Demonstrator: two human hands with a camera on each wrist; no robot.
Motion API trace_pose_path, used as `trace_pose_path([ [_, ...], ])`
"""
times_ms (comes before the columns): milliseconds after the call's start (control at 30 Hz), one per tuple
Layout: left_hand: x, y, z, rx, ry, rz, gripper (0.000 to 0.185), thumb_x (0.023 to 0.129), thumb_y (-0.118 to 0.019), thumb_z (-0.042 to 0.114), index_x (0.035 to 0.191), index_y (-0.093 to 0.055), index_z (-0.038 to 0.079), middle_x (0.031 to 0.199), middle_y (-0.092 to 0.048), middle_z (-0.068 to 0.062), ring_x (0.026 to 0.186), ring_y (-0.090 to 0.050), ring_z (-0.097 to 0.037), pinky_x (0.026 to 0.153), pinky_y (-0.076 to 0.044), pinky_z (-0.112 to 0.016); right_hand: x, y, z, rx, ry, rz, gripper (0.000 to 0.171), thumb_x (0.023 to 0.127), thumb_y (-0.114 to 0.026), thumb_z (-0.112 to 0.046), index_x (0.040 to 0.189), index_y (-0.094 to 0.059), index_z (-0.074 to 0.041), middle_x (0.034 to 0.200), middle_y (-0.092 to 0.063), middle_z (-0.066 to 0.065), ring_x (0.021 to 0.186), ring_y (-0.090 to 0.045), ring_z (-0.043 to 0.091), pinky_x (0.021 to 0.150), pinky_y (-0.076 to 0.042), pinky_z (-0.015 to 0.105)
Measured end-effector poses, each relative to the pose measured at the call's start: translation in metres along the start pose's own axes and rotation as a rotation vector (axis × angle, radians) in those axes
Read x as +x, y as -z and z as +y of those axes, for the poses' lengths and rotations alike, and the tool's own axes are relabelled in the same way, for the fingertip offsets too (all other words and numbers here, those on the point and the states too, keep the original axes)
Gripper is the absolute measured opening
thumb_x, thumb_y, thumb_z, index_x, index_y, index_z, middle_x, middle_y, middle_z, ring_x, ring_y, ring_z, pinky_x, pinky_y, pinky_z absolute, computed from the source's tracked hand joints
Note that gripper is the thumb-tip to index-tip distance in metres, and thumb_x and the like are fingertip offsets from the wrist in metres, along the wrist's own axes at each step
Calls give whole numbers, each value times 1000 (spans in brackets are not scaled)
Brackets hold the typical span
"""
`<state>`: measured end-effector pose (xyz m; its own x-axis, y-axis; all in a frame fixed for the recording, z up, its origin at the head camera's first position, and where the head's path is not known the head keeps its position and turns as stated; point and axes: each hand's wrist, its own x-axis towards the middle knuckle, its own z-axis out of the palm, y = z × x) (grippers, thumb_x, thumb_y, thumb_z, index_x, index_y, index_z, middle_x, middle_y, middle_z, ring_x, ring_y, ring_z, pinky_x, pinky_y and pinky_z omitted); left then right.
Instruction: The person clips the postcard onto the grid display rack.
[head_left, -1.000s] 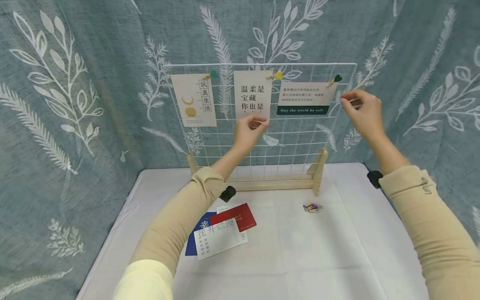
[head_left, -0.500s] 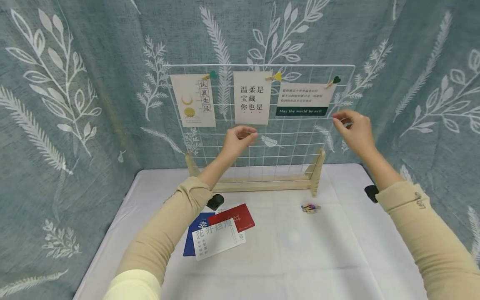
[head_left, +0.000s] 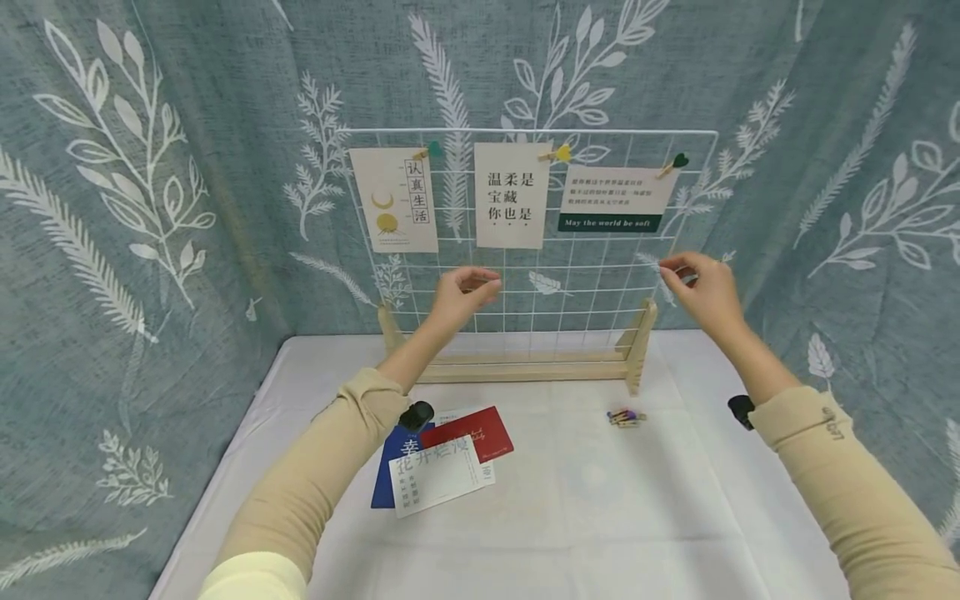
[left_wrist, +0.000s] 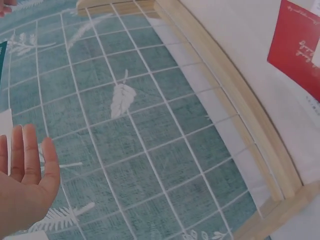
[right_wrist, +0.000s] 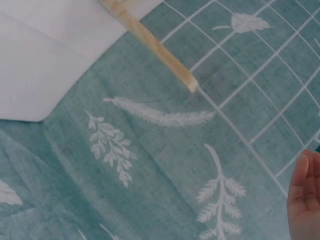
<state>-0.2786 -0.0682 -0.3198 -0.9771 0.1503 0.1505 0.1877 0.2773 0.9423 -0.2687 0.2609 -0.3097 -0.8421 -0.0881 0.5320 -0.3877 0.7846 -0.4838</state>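
Wire grid (head_left: 570, 287), frame centre, upright on wooden stand, three cards clipped along top. Left hand (head_left: 461, 293) and right hand (head_left: 701, 287) hover before it, fingers loosely curled, grasping nothing. Advice: lower both clear of the mesh.

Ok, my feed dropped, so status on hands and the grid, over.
Both hands empty, left hand and right hand raised before the wire grid, loosely curled. Three cards clipped along its top. Loose cards and clips on the table. Nothing in the way.
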Motion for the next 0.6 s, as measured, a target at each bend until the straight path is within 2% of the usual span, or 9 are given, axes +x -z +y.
trace_pose_path([
  [200, -7, 8, -9, 28, -2, -3, 28, 93, -58, 15, 113, -61, -5, 106, -65, -24, 95, -64, -35, 71, -53, -21, -9, -8, 4, 10, -3, -27, 21, 94, -55, -8, 104, -64, 9, 98, -65, 27, 85, -62, 37, 69, -50, 42],
  [300, -11, 14, -13, 51, -6, -8, 28, 94, -58, 15, 114, -61, -4, 106, -65, -24, 94, -63, -33, 73, -53, -23, -13, -13, 8, 16, 2, -40, 20, 94, -55, -7, 103, -64, 9, 98, -65, 28, 85, -62, 38, 70, -52, 48],
  [500, -16, 22, -20, 122, -3, -22, 29, 94, -57, 15, 115, -60, -6, 109, -64, -26, 98, -62, -36, 86, -53, -37, -24, -25, 15, 13, 3, -63, 19, 93, -56, -6, 102, -64, 9, 96, -65, 28, 85, -62, 38, 69, -52, 50],
  [600, -21, 25, -28, 149, 3, -27, 29, 95, -56, 13, 114, -60, -7, 109, -63, -27, 98, -62, -38, 85, -53, -38, -30, -33, 20, 11, -1, -89, 19, 93, -56, -6, 102, -64, 8, 96, -66, 27, 84, -63, 38, 69, -53, 49],
])
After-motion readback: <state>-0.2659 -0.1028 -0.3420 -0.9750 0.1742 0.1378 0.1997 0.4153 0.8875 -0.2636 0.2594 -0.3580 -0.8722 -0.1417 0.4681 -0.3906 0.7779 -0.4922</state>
